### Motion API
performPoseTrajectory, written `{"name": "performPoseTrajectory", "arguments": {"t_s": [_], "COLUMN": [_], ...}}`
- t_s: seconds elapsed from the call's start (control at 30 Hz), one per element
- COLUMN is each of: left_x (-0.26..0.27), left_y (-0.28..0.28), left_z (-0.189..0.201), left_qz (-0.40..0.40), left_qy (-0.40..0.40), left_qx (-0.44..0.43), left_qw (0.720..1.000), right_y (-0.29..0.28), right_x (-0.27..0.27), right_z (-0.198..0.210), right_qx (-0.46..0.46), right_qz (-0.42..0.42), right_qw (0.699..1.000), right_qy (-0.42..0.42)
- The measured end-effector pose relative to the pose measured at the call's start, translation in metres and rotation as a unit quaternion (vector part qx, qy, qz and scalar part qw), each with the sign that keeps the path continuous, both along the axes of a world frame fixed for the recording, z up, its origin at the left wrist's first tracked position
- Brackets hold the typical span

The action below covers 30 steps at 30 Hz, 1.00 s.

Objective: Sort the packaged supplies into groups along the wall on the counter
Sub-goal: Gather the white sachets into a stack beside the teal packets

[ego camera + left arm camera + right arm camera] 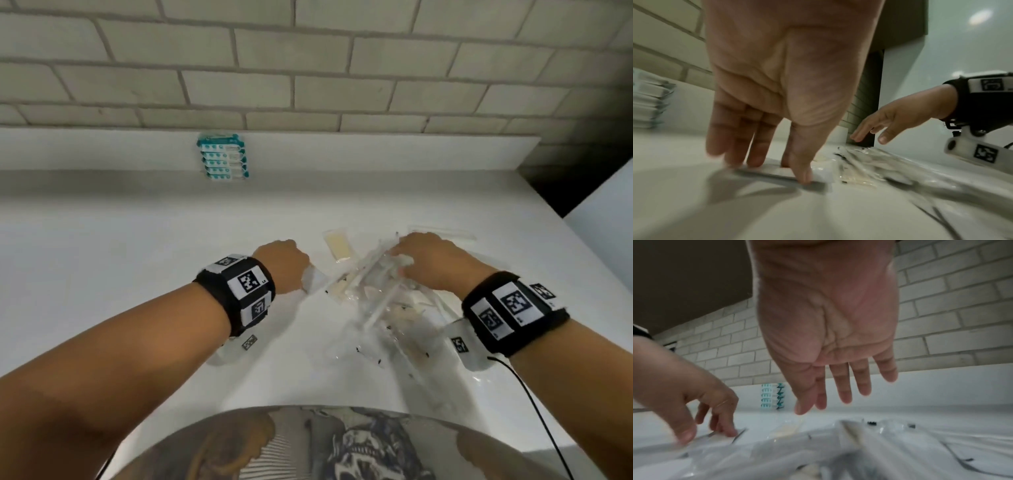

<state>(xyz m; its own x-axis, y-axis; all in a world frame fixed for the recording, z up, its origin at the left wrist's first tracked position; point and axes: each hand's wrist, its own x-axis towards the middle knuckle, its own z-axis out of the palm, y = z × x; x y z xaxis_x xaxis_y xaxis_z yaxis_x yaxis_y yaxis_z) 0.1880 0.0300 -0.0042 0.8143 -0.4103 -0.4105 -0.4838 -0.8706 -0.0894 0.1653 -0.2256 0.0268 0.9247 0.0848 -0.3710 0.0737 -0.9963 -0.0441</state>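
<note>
A loose pile of clear packaged supplies [383, 308] [869, 160] [838, 451] lies on the white counter [137, 240], right of centre. My left hand [287, 263] [781, 162] [708, 434] is at the pile's left edge. It pinches a flat white packet [313, 279] [822, 172] [715, 438] between thumb and fingertips, and the packet's near edge is slightly raised. My right hand [411, 250] [869, 136] [838, 395] hovers just over the far side of the pile with fingers straight and spread, holding nothing.
A row of teal-and-white packets [223, 157] [772, 396] leans against the backsplash below the brick wall. A yellowish packet [337, 245] lies just beyond the pile. The counter ends at a dark gap [555, 185] on the far right.
</note>
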Motion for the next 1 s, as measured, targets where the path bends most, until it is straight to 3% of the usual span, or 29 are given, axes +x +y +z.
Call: {"name": "performPoseTrajectory", "arguments": {"t_s": [0.1, 0.2, 0.33, 0.43, 0.53, 0.63, 0.73, 1.0], "left_x": [-0.016, -0.028, -0.048, -0.061, -0.071, -0.082, -0.097, -0.117], "left_y": [-0.003, -0.002, 0.004, 0.006, 0.005, -0.003, -0.022, -0.076], "left_z": [-0.004, -0.009, -0.015, -0.013, -0.008, -0.005, 0.002, -0.006], "left_qz": [0.013, 0.095, 0.212, 0.25, 0.264, 0.291, 0.282, 0.16], "left_qy": [-0.028, -0.007, -0.011, 0.015, 0.027, 0.034, 0.088, 0.079], "left_qx": [-0.009, -0.077, -0.123, -0.113, -0.115, -0.219, -0.286, -0.205], "left_qw": [0.999, 0.993, 0.969, 0.961, 0.957, 0.931, 0.912, 0.962], "right_y": [-0.015, -0.02, -0.038, -0.049, -0.048, -0.048, -0.053, -0.067], "right_x": [-0.013, -0.024, -0.027, -0.036, -0.053, -0.061, -0.058, -0.051], "right_z": [0.009, 0.008, 0.006, 0.005, -0.007, -0.029, -0.04, -0.042], "right_qx": [0.023, 0.019, 0.014, 0.055, -0.011, -0.06, -0.034, 0.007], "right_qz": [0.034, 0.065, 0.08, 0.099, 0.182, 0.24, 0.223, 0.228], "right_qw": [0.999, 0.991, 0.995, 0.991, 0.977, 0.969, 0.974, 0.973], "right_qy": [0.035, 0.113, 0.053, 0.071, 0.11, 0.019, -0.011, -0.013]}}
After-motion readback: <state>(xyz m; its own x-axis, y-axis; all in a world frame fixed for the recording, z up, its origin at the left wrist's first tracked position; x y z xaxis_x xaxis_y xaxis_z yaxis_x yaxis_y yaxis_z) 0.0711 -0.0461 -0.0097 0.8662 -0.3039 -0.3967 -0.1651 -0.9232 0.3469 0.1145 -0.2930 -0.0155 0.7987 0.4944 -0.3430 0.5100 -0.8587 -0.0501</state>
